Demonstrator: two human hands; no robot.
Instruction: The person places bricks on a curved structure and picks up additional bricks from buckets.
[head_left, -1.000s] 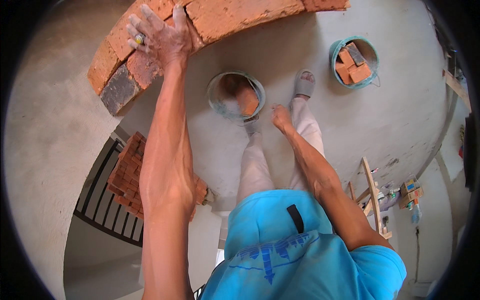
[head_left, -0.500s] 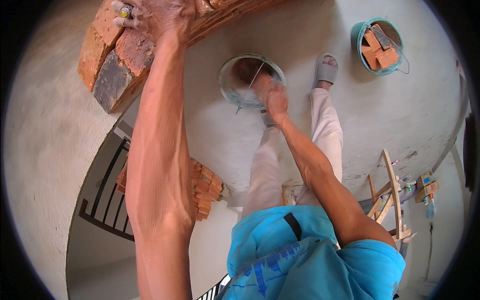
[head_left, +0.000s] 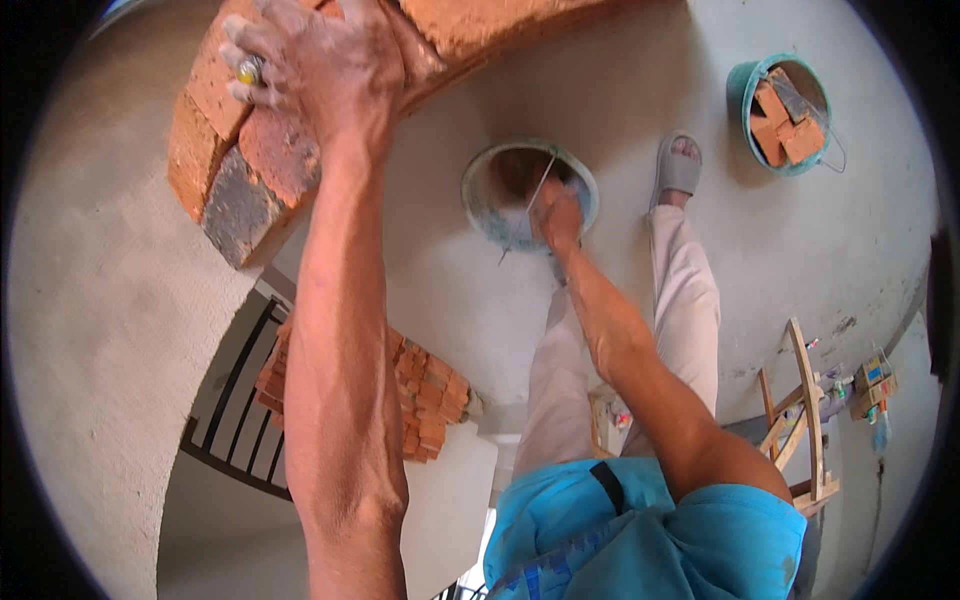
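Note:
My left hand (head_left: 345, 75), a ring with a yellow stone on one finger, rests on top of a curved run of laid red bricks (head_left: 500, 25) at the upper left. Its fingers are spread and hold nothing. One brick end (head_left: 237, 205) there is blackened. Lower and to the right, my right hand (head_left: 562, 222) reaches into a teal bucket (head_left: 474, 208) on the floor. It grips a reddish brick (head_left: 543, 196), blurred and partly hidden by the hand. The bucket's wire handle crosses its mouth. A dark brown patch inside is unclear.
A second teal bucket (head_left: 740, 95) holding several brick pieces (head_left: 790, 125) stands at the upper right. My sandalled foot (head_left: 680, 165) is between the buckets. Stacked bricks (head_left: 430, 395) and a black railing (head_left: 235, 465) lie lower left; a wooden frame (head_left: 806, 400) stands at right.
My right hand has gone deeper into the bucket with the brick. My left hand stays on the laid bricks. The whole view has shifted a little.

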